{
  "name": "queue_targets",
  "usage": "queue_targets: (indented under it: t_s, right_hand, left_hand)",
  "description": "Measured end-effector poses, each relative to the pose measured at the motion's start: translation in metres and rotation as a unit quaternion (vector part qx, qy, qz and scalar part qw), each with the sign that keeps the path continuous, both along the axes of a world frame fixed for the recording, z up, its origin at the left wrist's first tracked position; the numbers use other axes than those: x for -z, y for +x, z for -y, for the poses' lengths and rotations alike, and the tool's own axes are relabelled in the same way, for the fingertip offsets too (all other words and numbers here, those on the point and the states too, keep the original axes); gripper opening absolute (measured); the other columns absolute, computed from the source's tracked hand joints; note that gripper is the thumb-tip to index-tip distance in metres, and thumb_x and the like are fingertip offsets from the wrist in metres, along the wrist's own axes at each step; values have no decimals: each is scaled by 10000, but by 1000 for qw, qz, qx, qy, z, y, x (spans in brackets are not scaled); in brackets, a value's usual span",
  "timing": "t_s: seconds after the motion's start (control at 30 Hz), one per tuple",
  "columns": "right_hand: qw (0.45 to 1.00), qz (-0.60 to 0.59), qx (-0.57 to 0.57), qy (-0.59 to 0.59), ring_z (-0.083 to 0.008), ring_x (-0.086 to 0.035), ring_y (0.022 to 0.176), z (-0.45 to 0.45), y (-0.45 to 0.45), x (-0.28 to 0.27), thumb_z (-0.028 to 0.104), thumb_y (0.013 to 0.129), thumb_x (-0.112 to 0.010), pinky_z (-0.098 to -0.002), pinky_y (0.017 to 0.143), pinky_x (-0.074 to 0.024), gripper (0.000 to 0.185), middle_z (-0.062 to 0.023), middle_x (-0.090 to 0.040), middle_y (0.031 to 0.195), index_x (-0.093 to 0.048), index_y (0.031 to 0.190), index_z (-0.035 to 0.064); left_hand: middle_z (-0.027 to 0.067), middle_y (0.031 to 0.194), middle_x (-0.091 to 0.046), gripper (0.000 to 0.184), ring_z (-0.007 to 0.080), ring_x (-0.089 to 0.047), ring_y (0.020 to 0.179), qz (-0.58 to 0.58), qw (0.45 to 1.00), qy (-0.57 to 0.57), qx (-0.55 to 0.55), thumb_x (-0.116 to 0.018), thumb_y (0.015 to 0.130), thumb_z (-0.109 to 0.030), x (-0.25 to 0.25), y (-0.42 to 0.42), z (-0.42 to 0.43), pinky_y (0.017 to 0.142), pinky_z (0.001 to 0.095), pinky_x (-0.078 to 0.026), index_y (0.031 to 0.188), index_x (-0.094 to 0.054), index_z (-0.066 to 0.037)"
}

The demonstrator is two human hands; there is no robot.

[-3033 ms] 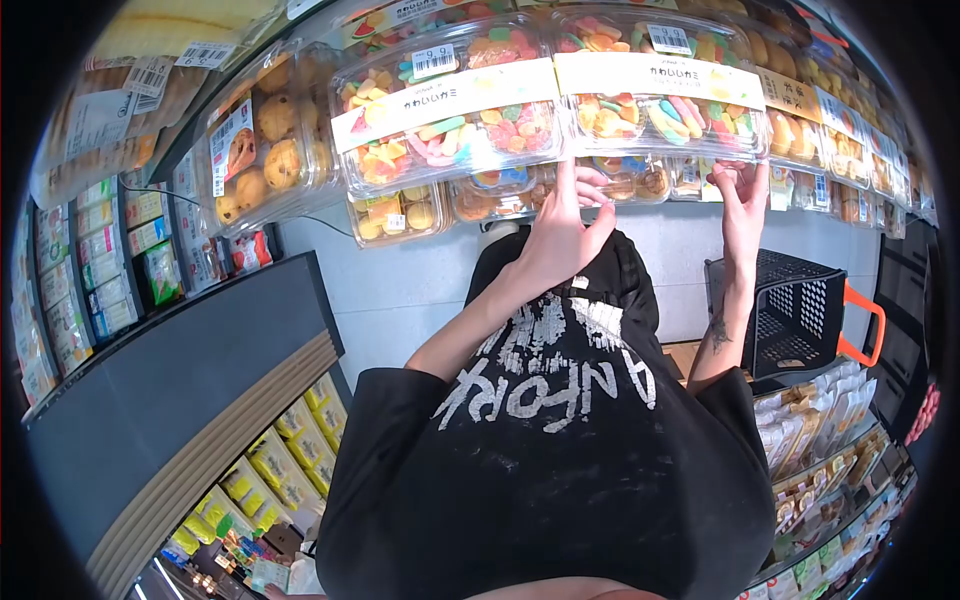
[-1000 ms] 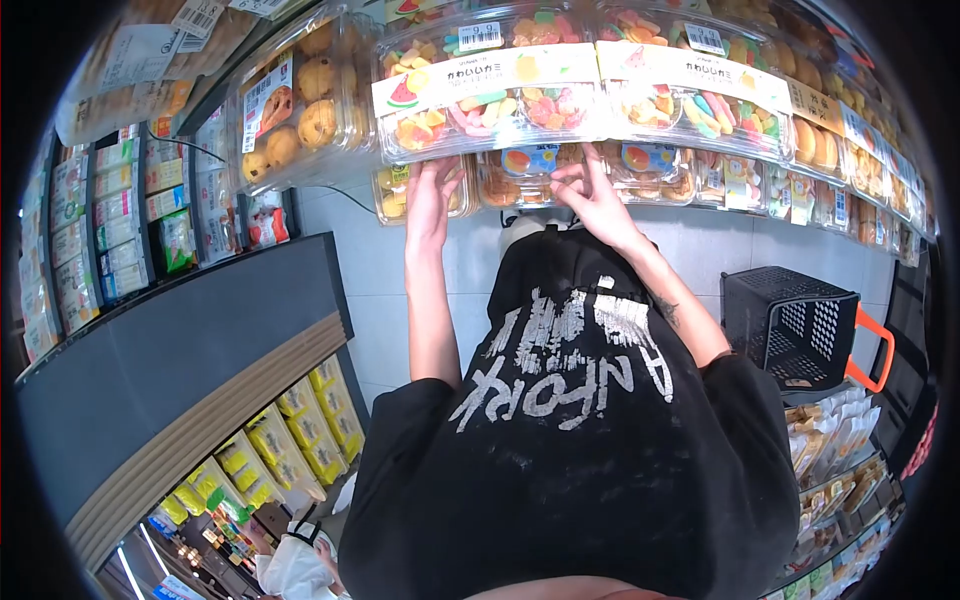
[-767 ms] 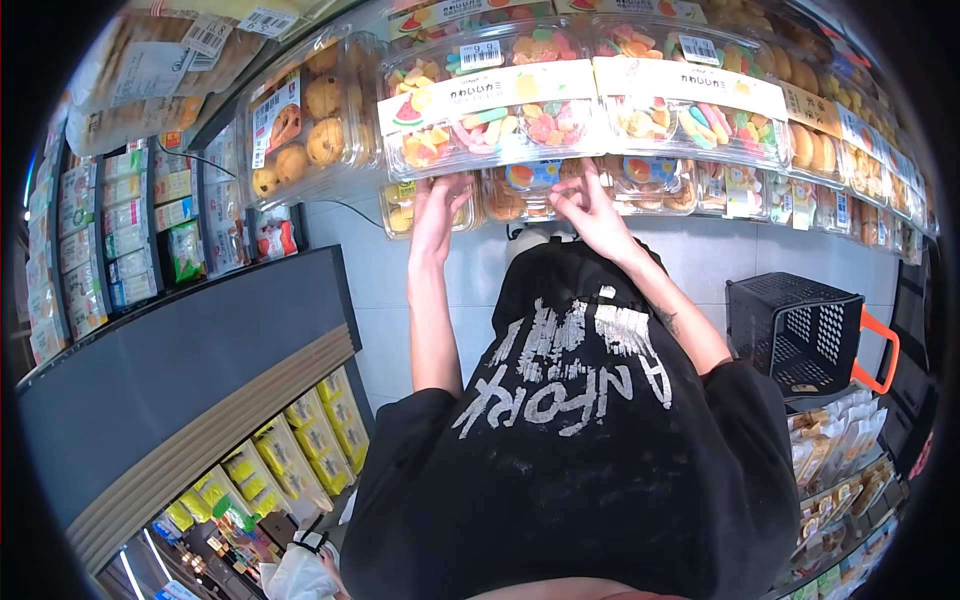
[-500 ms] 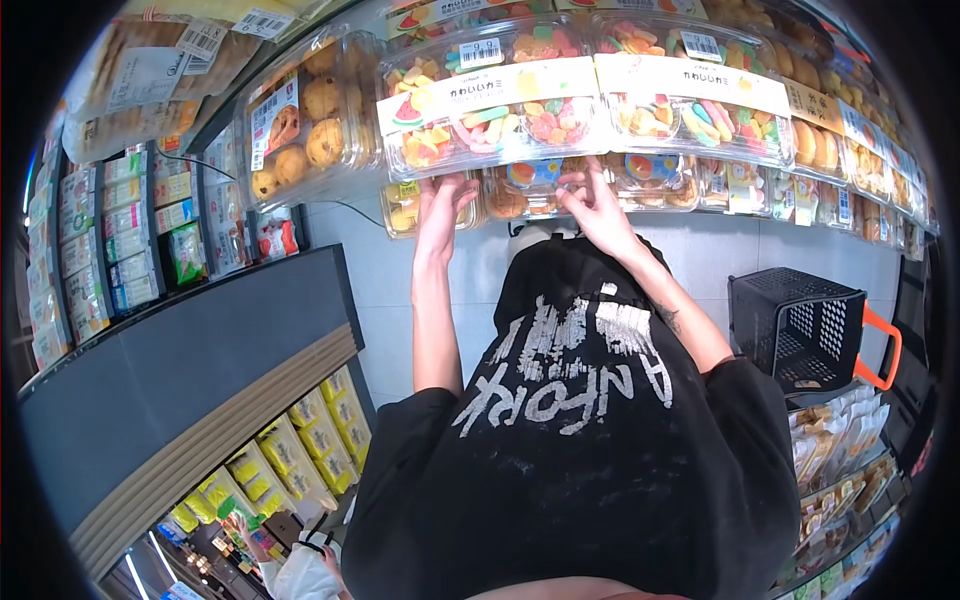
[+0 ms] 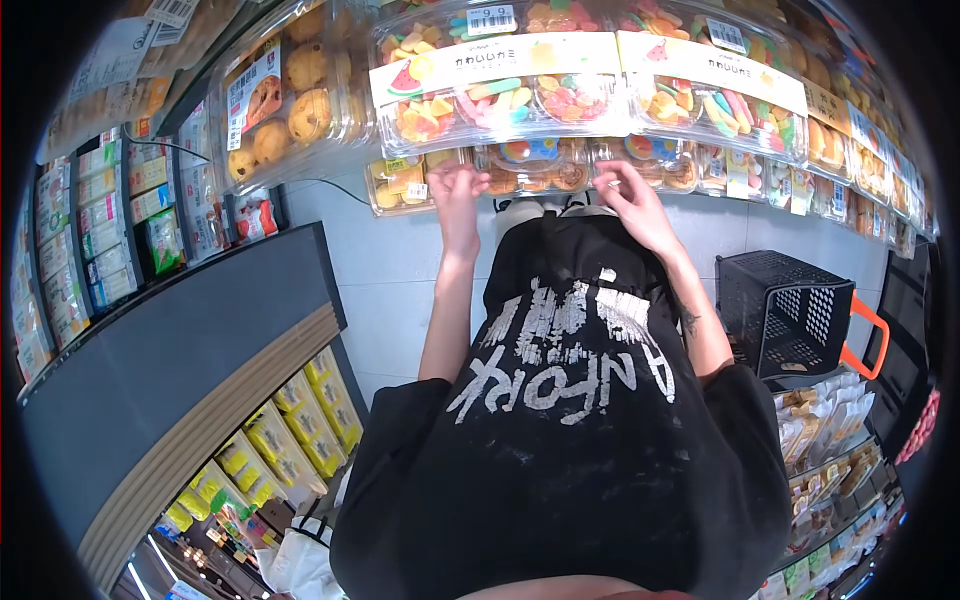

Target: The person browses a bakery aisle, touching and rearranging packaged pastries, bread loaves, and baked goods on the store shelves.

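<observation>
My left hand [image 5: 457,203] is raised before the shelf, fingers loosely bent and apart, holding nothing. It is nearest to a clear pack of yellow pastries [image 5: 398,187] on the lower level. On the other side, my right hand [image 5: 634,208] has its fingers spread with nothing in them, in front of a clear box of round baked goods [image 5: 655,163]. Just above both hands sit two clear boxes of colourful gummy candy, a left candy box [image 5: 495,132] and a right candy box [image 5: 720,70], each with a paper band. Neither hand visibly touches a box.
A clear box of muffins [image 5: 270,140] stands left of the candy. A black basket [image 5: 785,310] with an orange handle rests on the tiled floor [image 5: 385,290] at right. At left is a dark counter [image 5: 200,330]. Another person's white clothing [image 5: 300,560] shows at lower left.
Both hands have drawn back from the candy boxes' front edge. My left hand shifted right, my right hand shifted right and slightly down. The view has moved slightly; the boxes stay in place.
</observation>
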State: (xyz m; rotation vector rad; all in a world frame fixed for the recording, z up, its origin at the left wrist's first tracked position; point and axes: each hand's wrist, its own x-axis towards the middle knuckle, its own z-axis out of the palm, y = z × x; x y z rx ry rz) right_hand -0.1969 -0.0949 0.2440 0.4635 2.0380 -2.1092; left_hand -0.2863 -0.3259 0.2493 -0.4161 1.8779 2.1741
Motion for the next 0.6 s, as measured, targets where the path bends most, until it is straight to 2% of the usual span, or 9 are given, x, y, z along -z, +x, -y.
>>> queue_targets:
  t_s: [0.03, 0.13, 0.23, 0.33, 0.4, 0.47, 0.53, 0.57, 0.6]
  right_hand:
    - [998, 18, -15, 50, -96, -558, 704, -6, 5, 8, 97, 812, -512, -242, 650, -451, 291, -46, -569, 850, -479, 1090, 18]
    - [978, 72, -50, 190, -162, -579, 712, -19, 27, 34, 112, 797, -503, -281, 673, -459, 249, -83, -589, 830, -518, 1025, 13]
    - [951, 129, -43, 278, -235, -596, 746, -26, 59, 76, 148, 780, -507, -322, 703, -460, 262, -143, -602, 850, -530, 1002, 11]
    - [932, 198, 5, 302, -275, -602, 774, -26, 100, 129, 181, 774, -509, -345, 716, -459, 270, -180, -607, 856, -541, 986, 16]
    - [921, 235, 18, 310, -287, -603, 782, -13, 126, 131, 193, 774, -505, -351, 717, -460, 269, -193, -609, 843, -549, 977, 21]
    - [933, 240, 95, 251, -262, -608, 755, 7, 141, 118, 198, 781, -499, -332, 689, -464, 250, -176, -615, 807, -562, 962, 37]
    - [931, 253, 159, 210, -244, -610, 746, 24, 156, 119, 202, 781, -503, -321, 676, -464, 247, -170, -616, 796, -564, 962, 47]
    - [919, 282, 180, 208, -190, -591, 737, 31, 166, 125, 213, 794, -511, -289, 668, -453, 243, -128, -619, 799, -565, 955, 40]
    - [915, 293, 216, 174, -178, -581, 738, 41, 180, 138, 220, 800, -513, -282, 671, -449, 244, -115, -616, 803, -565, 952, 38]
  left_hand:
    - [96, 922, -513, 251, 132, -555, 775, 11, 999, -13, 39, -467, 823, -109, 4, 4, 0, 678, 238, -449, 1040, -392, -8]
    - [67, 878, -536, 219, 138, -551, 813, 87, 972, -62, 209, -492, 815, -150, 37, 8, 12, 713, 245, -445, 990, -480, -20]
    - [42, 833, -564, 204, 126, -551, 807, 30, 898, -238, 369, -496, 812, -163, 73, 12, 24, 711, 244, -439, 979, -506, -46]
    - [52, 856, -572, 223, 132, -551, 794, 12, 855, -281, 435, -493, 815, -185, 129, 17, 46, 709, 253, -438, 989, -505, -46]
    - [44, 835, -562, 210, 128, -544, 753, 120, 873, -228, 414, -483, 815, -195, 147, 13, 57, 691, 251, -444, 953, -520, -42]
    - [41, 824, -556, 202, 124, -538, 731, 219, 889, -142, 376, -475, 814, -193, 145, 2, 64, 680, 246, -445, 938, -526, -42]
    - [40, 758, -554, 185, 120, -530, 681, 214, 884, -158, 384, -465, 810, -192, 166, 2, 72, 634, 243, -438, 882, -542, -41]
    - [39, 718, -558, 179, 122, -529, 651, 203, 878, -169, 398, -471, 805, -192, 180, 5, 78, 603, 252, -434, 841, -552, -37]
    - [38, 677, -561, 180, 124, -528, 620, 188, 872, -181, 413, -477, 800, -191, 193, 4, 84, 573, 260, -430, 800, -562, -33]
